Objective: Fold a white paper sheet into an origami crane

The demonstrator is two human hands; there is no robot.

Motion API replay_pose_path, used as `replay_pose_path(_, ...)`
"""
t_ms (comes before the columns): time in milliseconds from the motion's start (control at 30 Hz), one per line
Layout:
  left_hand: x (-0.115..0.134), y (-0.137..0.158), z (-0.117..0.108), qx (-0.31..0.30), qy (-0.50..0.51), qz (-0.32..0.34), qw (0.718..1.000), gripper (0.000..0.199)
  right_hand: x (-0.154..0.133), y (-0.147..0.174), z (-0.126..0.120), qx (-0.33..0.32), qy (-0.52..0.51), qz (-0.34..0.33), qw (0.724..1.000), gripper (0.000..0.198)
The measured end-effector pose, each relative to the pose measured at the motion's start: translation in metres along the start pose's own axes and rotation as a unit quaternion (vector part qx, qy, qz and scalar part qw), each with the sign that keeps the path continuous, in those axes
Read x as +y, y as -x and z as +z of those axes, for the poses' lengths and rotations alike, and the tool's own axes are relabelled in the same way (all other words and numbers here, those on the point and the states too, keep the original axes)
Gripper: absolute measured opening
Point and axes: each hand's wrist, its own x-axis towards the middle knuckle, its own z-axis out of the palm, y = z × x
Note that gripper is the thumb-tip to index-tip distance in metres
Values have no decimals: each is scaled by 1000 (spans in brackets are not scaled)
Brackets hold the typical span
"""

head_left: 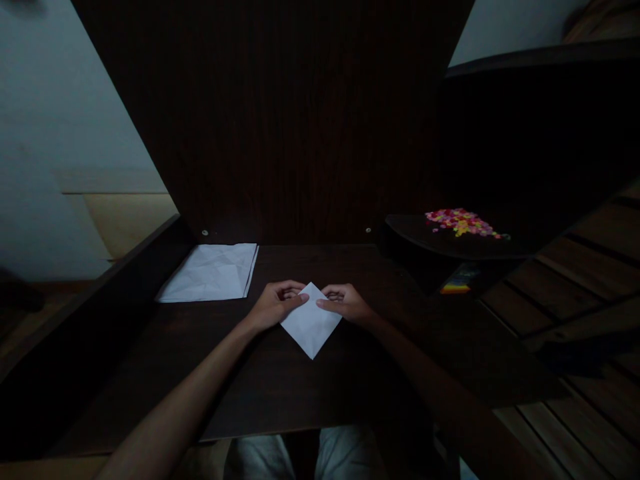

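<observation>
A small white folded paper (313, 330) shows as a diamond, one corner pointing toward me, above the dark desktop. My left hand (281, 303) pinches its upper left edge, thumb on the front face and fingers curled behind. On the upper right edge my right hand (346, 303) grips in the same way, its thumb close to the left one near the top corner. The fingertips behind the paper are hidden. To the left of my hands lies a stack of creased white paper sheets (213, 272).
A dark wooden desk (270, 400) with a raised left side board (95, 300) and tall back panel (280, 120) surrounds the work. On the right, a curved shelf (407, 230) bears a heap of small colourful pieces (463, 221). Beneath it is a yellow-red item (455, 289).
</observation>
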Motion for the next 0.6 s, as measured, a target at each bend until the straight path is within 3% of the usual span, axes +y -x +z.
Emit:
replay_pose_path(133,2,0,0,-12,-5,-17,1000,33,-2,1,1,-1,-17,4,1000,26)
replay_pose_path(367,2,1,-1,-38,9,-66,997,33,2,-2,-1,68,-67,21,995,27)
replay_pose_path(600,1,-1,0,-9,16,-67,998,27,1,-3,0,62,-69,28,995,28)
